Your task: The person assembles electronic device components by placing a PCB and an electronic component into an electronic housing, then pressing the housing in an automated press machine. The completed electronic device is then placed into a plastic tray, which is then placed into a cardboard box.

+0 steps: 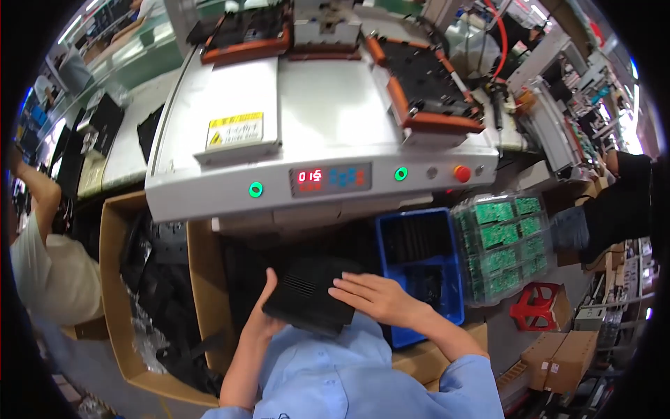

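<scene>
Black housing between both hands; left hand half hidden beneath.

A crowded factory floor is shown. A white bench machine with green buttons and a red button is flanked by an open cardboard box, a blue bin, stacked trays of green circuit boards and a red stool.

Under the fingers lies a black slatted casing; beyond them a blue bin and green circuit boards.
</scene>
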Demonstrator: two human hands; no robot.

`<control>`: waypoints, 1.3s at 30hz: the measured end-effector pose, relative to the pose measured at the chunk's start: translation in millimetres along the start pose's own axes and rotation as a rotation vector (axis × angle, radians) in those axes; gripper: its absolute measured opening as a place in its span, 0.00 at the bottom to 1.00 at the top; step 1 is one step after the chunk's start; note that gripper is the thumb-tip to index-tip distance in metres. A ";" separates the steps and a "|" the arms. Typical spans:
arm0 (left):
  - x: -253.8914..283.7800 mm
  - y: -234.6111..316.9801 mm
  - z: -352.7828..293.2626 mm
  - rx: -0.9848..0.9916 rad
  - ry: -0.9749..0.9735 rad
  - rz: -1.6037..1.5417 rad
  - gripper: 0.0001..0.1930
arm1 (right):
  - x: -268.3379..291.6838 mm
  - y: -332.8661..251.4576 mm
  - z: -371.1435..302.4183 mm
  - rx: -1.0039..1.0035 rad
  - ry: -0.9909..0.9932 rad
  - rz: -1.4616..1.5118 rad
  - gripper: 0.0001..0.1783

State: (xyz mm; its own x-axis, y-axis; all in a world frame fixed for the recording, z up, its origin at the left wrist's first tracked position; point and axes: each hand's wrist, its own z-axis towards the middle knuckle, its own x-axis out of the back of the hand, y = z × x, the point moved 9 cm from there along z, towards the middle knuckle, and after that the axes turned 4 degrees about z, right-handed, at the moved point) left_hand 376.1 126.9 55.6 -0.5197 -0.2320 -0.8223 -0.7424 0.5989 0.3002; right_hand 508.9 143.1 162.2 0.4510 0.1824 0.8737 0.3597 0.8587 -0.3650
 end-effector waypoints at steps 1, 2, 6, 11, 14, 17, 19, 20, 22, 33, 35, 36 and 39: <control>7.3 -6.8 -1.9 0.058 -0.357 0.019 0.44 | 14.6 9.0 2.6 -0.089 0.114 0.246 0.23; -2.3 0.4 -4.6 -0.001 -0.227 0.205 0.44 | 18.5 25.7 1.8 -0.341 0.022 0.339 0.20; -44.3 24.4 -39.1 -0.285 -0.411 0.508 0.34 | 75.8 79.9 -20.8 -0.853 0.430 0.709 0.15; -63.3 69.7 -56.8 -0.542 -0.198 0.778 0.18 | 147.0 87.8 24.3 -0.723 0.661 1.016 0.12; -90.5 107.8 -74.9 -0.741 -0.087 0.933 0.17 | 166.1 97.7 82.9 -0.672 0.563 0.956 0.14; -102.3 128.4 -91.7 -0.944 -0.031 1.063 0.20 | 159.8 89.8 130.8 -0.588 0.493 1.043 0.17; -101.1 141.7 -102.4 -1.104 0.052 0.925 0.27 | 142.3 88.9 136.1 -0.624 0.432 0.891 0.16; -99.1 146.4 -104.2 -1.075 0.137 0.828 0.32 | 129.0 83.7 136.2 -0.628 0.380 0.886 0.15; -88.5 141.6 -88.8 -0.860 -0.158 0.383 0.35 | 99.5 55.1 139.9 -0.660 0.205 1.058 0.14; -58.0 100.9 -36.8 -0.578 -0.023 0.114 0.36 | 264.5 155.5 55.9 -0.624 0.867 -0.596 0.18; -55.5 101.2 -33.8 -0.570 -0.018 0.118 0.36 | 260.0 209.6 15.8 -0.804 0.779 -0.304 0.19; -53.4 102.4 -33.2 -0.570 -0.001 0.118 0.36 | 244.9 233.2 7.7 -0.891 0.704 0.042 0.20; -45.5 101.1 -29.4 -0.550 0.010 0.091 0.35 | 249.1 237.1 9.3 -0.907 0.631 -0.084 0.21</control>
State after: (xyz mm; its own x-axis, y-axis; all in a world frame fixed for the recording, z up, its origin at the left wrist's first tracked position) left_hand 312.2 175.5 137.6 -0.5937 -0.2070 -0.7776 -0.8044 0.1295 0.5798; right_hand 699.0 396.6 296.2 0.6398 -0.3579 0.6801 0.7570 0.1407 -0.6381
